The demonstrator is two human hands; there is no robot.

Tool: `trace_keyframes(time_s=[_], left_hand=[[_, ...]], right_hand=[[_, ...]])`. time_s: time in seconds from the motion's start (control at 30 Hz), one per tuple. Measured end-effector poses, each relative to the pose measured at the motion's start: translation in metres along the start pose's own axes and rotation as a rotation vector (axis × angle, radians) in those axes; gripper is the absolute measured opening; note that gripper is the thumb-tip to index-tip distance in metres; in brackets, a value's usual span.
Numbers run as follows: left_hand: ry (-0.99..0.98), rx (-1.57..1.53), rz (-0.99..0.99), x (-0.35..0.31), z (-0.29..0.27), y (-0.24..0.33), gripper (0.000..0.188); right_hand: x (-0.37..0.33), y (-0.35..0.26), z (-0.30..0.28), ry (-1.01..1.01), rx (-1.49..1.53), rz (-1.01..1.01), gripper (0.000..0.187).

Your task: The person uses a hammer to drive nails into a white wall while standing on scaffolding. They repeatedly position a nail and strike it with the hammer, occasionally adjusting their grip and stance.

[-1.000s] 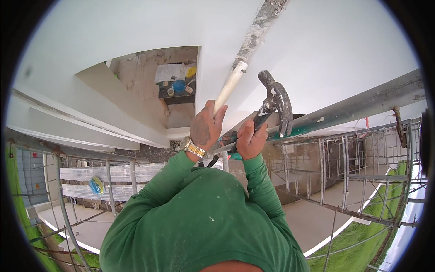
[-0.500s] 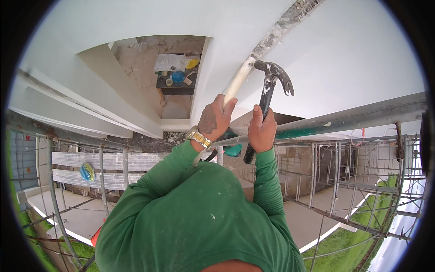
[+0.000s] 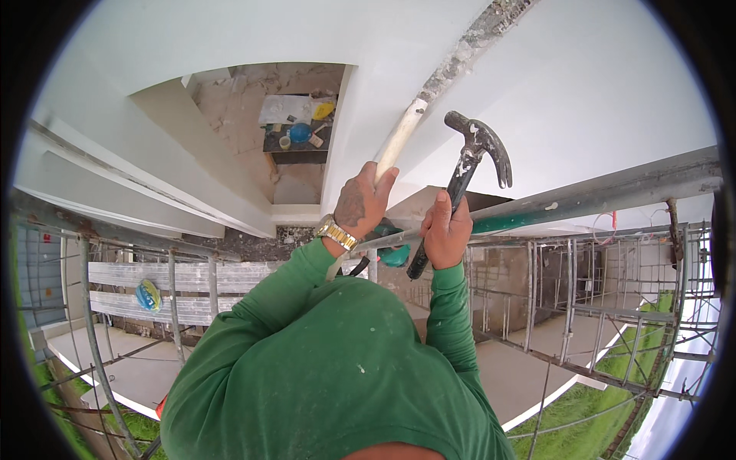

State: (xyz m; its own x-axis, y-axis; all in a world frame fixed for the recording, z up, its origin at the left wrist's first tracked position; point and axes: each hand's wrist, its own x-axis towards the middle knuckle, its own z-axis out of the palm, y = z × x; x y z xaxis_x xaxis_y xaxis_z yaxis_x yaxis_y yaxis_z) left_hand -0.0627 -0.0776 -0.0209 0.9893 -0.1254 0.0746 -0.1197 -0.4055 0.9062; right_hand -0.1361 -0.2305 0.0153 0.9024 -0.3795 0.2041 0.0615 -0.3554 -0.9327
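My left hand [image 3: 361,205], with a gold watch at its wrist, is closed round the white lower part of a long pole [image 3: 399,142]. Beyond the white part, the same line continues up and right as a grey length crusted with plaster. I cannot make out what kind of tool it is. My right hand [image 3: 447,231] grips the black handle of a claw hammer [image 3: 479,138] below its head. The hammer tilts up to the right, its striking face beside the pole and apart from it, its claw curving to the right. White splashes mark the hammer's neck.
A scaffold rail [image 3: 583,192] runs across just beyond my hands. White walls [image 3: 613,84] rise ahead. Through an opening at the upper left, a table [image 3: 307,157] carries a blue bowl and other items. Planks [image 3: 192,276] lie lower left, with a blue-and-yellow bundle [image 3: 148,294].
The hammer head has swung away from the pole, to the right and slightly down. My right hand has shifted slightly. My left hand keeps its hold on the pole.
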Motion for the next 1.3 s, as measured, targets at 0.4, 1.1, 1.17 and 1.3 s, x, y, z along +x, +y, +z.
trace_keyframes(time_s=[0.4, 1.1, 1.17, 1.3], left_hand=[[-0.016, 0.0, -0.016, -0.001, 0.0, 0.0, 0.046], [0.0, 0.084, 0.234, -0.004, -0.007, -0.031, 0.041], [-0.005, 0.189, 0.224, -0.002, -0.013, -0.018, 0.039], [0.033, 0.181, 0.249, -0.002, -0.012, -0.022, 0.037]], right_hand=[[0.012, 0.0, 0.001, -0.013, -0.266, -0.106, 0.042], [-0.043, 0.045, 0.002, -0.078, 0.112, 0.171, 0.039], [-0.041, 0.045, 0.001, -0.076, 0.116, 0.174, 0.04], [-0.034, 0.034, -0.002, -0.093, 0.133, 0.165, 0.041]])
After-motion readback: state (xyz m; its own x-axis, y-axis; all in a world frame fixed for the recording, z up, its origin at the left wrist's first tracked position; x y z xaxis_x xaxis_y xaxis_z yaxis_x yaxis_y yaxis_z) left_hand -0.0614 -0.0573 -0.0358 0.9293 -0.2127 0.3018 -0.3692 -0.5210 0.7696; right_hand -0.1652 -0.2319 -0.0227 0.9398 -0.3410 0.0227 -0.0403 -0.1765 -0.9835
